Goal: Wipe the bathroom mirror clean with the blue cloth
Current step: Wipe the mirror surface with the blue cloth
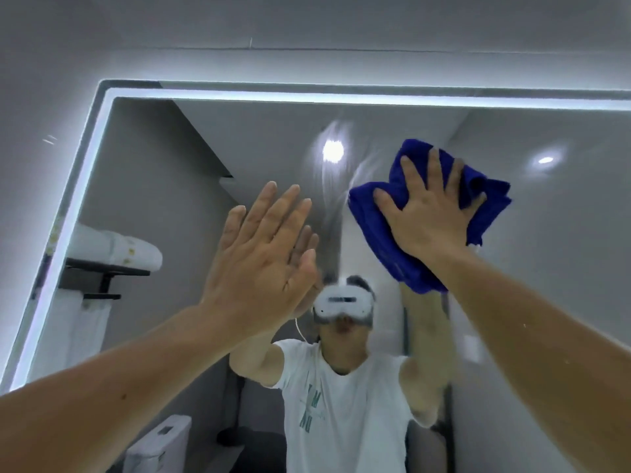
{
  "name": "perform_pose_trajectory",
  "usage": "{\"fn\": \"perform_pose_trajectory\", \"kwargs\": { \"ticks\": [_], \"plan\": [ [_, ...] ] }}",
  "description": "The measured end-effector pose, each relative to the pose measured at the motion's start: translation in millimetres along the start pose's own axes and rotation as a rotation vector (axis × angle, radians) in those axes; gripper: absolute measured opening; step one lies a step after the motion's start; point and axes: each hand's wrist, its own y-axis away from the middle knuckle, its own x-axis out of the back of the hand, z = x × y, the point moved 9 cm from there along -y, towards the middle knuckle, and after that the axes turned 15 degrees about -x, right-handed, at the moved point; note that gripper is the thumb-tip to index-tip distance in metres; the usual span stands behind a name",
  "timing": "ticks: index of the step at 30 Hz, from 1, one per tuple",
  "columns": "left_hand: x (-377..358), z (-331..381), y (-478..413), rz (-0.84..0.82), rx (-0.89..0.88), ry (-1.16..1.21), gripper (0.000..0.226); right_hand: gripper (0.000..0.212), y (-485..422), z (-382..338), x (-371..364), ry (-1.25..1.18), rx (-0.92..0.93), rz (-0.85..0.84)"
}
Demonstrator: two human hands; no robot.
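Overhead, right hand (430,213), splayed, presses blue cloth (379,233) on mirror (563,240); left hand (263,247) spread; shirt lettering (312,409) unreadable.

Both arms outstretched, left hand (263,247) flat with fingers together, right hand (426,216) with fingers spread.

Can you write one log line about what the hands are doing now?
step: wiping | right hand: presses blue cloth on mirror | left hand: open, flat, holds nothing | streaks: beside cloth

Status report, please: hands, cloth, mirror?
Left hand open, flat, at mirror. Right hand presses blue cloth on it. Nothing blocking.
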Motion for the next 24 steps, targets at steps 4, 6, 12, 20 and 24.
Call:
{"fn": "perform_pose_trajectory", "kwargs": {
  "ticks": [4, 6, 12, 20, 24],
  "plan": [
    [9, -19, 6, 0.020, 0.009, 0.002, 0.068, 0.073, -20, -74, -10, 0.025, 0.083, -0.011],
    [11, -22, 11, 0.035, 0.005, 0.005, 0.067, 0.074, -3, -100, -18, 0.057, 0.207, 0.017],
    [2, -10, 25, 0.043, 0.014, 0.041, 0.065, 0.067, 97, -93, -27, 0.021, 0.521, 0.042],
    [-15, 28, 41, 0.045, 0.022, 0.085, 0.063, 0.060, 226, 42, -34, 0.004, 0.560, 0.060],
    [-32, 53, 62, -0.002, 0.001, 0.092, 0.063, 0.062, 269, 127, -35, 0.065, 0.447, 0.058]
  ]
}}
